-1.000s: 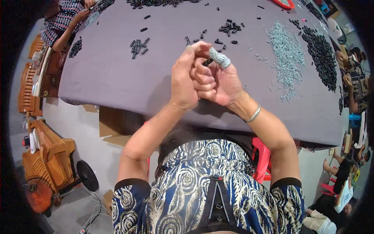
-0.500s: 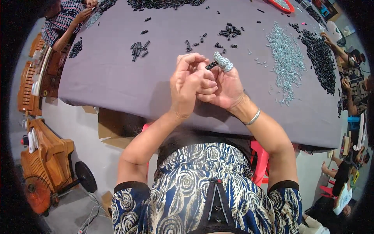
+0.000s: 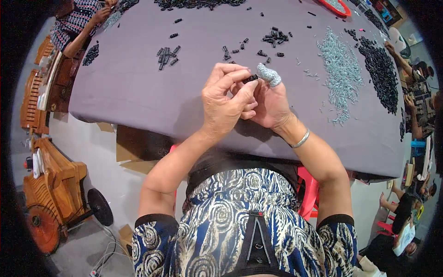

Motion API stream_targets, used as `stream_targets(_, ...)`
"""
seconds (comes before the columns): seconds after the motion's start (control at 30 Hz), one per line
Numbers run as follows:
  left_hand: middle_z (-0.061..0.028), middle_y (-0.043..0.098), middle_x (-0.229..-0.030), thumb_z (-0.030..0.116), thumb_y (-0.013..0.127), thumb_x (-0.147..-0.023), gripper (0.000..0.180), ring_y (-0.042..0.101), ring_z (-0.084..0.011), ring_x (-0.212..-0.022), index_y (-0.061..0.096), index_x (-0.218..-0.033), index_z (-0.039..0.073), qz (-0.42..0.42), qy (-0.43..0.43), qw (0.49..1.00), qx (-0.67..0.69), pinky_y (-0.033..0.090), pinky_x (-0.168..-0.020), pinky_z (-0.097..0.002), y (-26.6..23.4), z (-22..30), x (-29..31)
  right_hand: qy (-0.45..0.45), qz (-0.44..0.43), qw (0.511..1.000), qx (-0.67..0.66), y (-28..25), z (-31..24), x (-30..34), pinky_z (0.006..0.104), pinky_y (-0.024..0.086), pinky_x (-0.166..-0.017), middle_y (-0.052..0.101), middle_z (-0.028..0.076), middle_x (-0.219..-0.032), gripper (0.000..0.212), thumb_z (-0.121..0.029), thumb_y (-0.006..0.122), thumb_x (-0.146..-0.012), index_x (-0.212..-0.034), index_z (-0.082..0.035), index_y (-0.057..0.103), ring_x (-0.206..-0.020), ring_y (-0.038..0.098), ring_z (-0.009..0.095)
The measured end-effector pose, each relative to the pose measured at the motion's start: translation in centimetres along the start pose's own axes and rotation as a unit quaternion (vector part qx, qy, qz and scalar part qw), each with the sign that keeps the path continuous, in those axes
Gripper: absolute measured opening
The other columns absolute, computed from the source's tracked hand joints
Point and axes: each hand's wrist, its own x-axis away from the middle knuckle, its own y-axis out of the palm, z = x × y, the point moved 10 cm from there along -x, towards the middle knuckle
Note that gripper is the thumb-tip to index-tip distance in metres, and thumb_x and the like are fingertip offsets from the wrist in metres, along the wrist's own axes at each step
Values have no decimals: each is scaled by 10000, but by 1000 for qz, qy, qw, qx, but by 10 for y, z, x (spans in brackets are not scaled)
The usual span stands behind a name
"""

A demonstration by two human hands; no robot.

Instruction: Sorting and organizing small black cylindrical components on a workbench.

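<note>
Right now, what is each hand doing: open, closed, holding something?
Left hand: fingers pinched on a small black part.
Right hand: curled shut against the same part, cloth-wrapped fingertip raised beside it.

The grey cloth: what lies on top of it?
On the cloth lie scattered black pieces, a silvery heap and a black heap. The hands hide whatever lies beneath them.

Bare cloth (image 3: 138, 87) left; loose black parts (image 3: 166, 55) beyond.

- a small black cylindrical piece (image 3: 250, 78) is lying roughly level, raised above the grey tabletop (image 3: 138, 87)
- it is sitting pinched between fingertips of both hands, its dark end showing beside a grey-wrapped fingertip (image 3: 269, 75)
</note>
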Motion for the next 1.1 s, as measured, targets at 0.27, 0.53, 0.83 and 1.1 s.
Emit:
stream_targets(0.27, -51, 519, -995, -31, 652, -772, 202, 539, -67, -756, 629, -973, -27, -19, 18, 1000, -7, 492, -632, -198, 3, 8, -2, -2, -8, 1000, -1, -6, 1, 1, 202, 254, -421, 377, -54, -615, 399, -509, 471, -856, -899, -122, 561, -489, 323, 73)
stream_targets(0.53, 4, 511, -987, -11, 650, -782, 300, 522, -49, -767, 594, -1076, 6, -119, -159, 962, 188, 428, -629, -175, 32, -19, 0, -18, -110, 989, -100, -6, 4, 3, 281, 538, -720, 582, 17, -953, 394, -444, 566, -840, -1043, -107, 542, -861, 615, 140)
stream_targets(0.83, 47, 513, -861, -27, 679, -774, 166, 465, -12, -622, 653, -935, 0, -14, -189, 962, 196, 395, -498, -162, 22, -28, 5, -29, 28, 998, -50, -7, 6, -1, 178, 273, -379, 352, -77, -605, 347, -476, 559, -825, -878, -135, 520, -444, 316, 44)
stream_targets(1.1, 42, 525, -851, -26, 697, -746, 234, 491, -21, -664, 641, -969, 13, -24, -111, 983, 145, 418, -556, -164, 19, -15, -6, -41, 57, 997, -41, -1, -3, -1, 198, 356, -418, 472, -58, -655, 276, -423, 577, -833, -829, -150, 539, -507, 427, 50)
